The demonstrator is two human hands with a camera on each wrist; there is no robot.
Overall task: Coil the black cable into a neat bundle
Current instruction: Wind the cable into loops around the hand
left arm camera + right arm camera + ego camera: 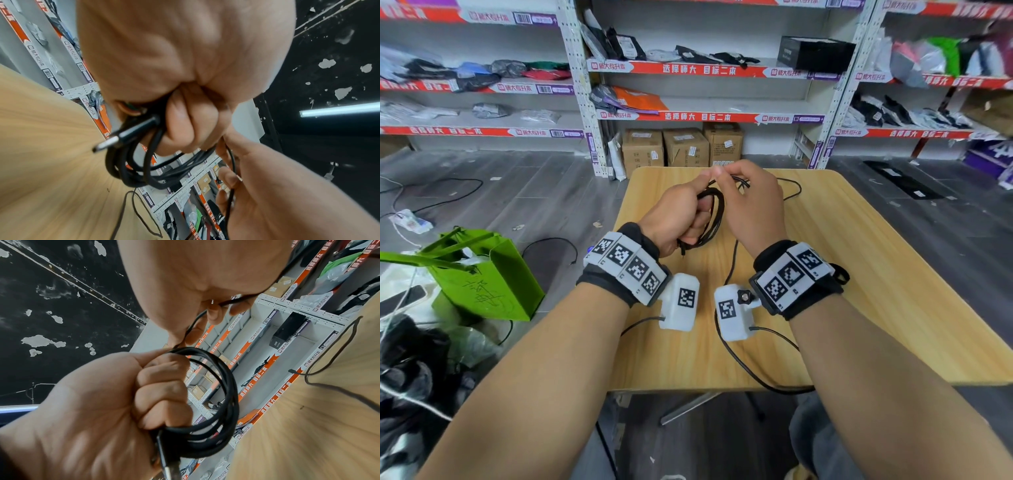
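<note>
My left hand (681, 212) is curled in a fist round several loops of the black cable (717, 219), held above the wooden table (859, 260). The coil (222, 402) hangs beside the left fingers (160, 391), and its metal-tipped plug (123, 138) sticks out below the fist. My right hand (750, 202) is right beside the left and pinches the free strand of cable (232, 301) near the top of the coil. The loose tail (791, 192) trails over the far part of the table, its small end plug (291, 370) lying there.
Thin black leads (739, 363) from the wrist cameras cross the table's near edge. A green paper bag (482, 274) and clutter stand on the floor at the left. Cardboard boxes (681, 147) and shelves of parcels (705, 68) line the back wall.
</note>
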